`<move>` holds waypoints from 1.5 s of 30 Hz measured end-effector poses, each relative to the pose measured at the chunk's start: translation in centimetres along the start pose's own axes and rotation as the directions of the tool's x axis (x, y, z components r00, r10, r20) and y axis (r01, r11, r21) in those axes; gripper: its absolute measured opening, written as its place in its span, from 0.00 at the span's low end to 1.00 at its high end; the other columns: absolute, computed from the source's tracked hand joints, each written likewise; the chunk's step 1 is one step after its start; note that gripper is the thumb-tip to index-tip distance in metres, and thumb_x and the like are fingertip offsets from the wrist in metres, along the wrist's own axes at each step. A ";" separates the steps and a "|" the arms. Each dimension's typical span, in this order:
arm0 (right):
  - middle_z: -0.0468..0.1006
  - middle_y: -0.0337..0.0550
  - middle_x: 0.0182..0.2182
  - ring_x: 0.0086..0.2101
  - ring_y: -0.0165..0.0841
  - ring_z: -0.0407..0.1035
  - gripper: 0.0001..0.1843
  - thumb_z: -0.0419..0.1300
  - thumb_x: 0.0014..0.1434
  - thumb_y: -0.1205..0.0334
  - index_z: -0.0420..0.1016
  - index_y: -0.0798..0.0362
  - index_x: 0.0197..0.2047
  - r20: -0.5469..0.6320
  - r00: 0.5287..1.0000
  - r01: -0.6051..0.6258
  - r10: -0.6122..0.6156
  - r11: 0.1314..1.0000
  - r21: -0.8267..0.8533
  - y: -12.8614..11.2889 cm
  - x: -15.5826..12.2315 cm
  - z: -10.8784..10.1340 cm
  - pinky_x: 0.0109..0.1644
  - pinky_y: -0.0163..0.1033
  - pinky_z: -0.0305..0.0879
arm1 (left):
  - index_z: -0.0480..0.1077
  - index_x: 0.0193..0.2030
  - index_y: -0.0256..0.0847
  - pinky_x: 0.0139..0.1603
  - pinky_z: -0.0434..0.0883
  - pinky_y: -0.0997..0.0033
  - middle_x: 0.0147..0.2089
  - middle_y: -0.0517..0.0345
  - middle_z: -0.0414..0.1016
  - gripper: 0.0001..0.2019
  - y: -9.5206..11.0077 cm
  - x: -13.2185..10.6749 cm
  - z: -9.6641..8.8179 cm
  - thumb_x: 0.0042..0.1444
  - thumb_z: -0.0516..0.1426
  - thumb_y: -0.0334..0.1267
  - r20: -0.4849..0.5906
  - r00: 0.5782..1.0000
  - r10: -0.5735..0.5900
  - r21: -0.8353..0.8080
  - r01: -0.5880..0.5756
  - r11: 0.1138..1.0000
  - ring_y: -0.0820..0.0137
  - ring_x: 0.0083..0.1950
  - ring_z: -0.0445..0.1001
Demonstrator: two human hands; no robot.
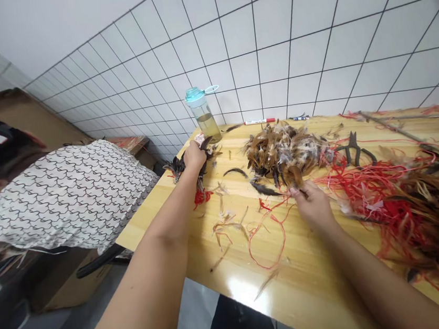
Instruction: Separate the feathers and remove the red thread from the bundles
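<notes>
My left hand is stretched out to the table's far left corner, closed round a bundle of dark feathers with a tuft of red string below it. My right hand rests near the middle of the wooden table, fingers pinched on a feather at the near edge of a brown feather pile. Loose red string loops on the wood between my arms.
A clear bottle with a blue cap stands by the wall behind my left hand. Black scissors lie right of the pile; markers lie along the wall. More feathers and red string cover the right side. Another person in a patterned top sits at left.
</notes>
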State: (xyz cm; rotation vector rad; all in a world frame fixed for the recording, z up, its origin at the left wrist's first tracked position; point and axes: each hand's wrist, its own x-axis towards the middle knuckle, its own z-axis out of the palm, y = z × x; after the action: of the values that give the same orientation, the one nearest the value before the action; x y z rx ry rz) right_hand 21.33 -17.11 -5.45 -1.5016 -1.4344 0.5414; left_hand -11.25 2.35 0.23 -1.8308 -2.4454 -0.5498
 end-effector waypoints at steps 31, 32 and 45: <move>0.62 0.38 0.22 0.27 0.31 0.59 0.17 0.54 0.56 0.51 0.65 0.52 0.21 0.062 0.998 -0.021 0.017 0.997 0.074 -0.1 0.3 -0.8 0.32 0.38 0.53 | 0.75 0.44 0.35 0.40 0.67 0.69 0.37 0.52 0.78 0.13 11.9 -5.0 3.0 0.58 0.53 0.38 0.209 0.910 0.358 -0.358 -0.269 0.894 0.67 0.36 0.72; 0.62 0.38 0.22 0.27 0.31 0.58 0.18 0.54 0.56 0.50 0.64 0.52 0.21 0.061 0.998 -0.025 0.020 0.996 0.085 -0.1 0.3 -0.8 0.31 0.38 0.53 | 0.74 0.47 0.37 0.42 0.68 0.70 0.39 0.53 0.78 0.14 11.9 -5.0 3.1 0.58 0.52 0.35 0.197 0.911 0.362 -0.369 -0.273 0.889 0.68 0.38 0.72; 0.71 0.40 0.26 0.30 0.33 0.62 0.16 0.56 0.55 0.48 0.71 0.52 0.27 0.074 0.994 -0.100 0.086 0.973 0.210 0.4 0.2 -0.8 0.36 0.39 0.59 | 0.76 0.43 0.43 0.51 0.66 0.67 0.42 0.52 0.71 0.18 10.2 -5.4 3.1 0.56 0.48 0.26 0.045 0.716 0.696 -0.185 -0.679 0.710 0.65 0.48 0.68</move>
State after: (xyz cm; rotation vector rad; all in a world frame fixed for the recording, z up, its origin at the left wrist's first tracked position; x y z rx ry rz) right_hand 22.29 -17.08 -5.38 -1.3944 -1.3140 0.7830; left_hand 0.52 0.76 -1.30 -2.6788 -1.5605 -0.5835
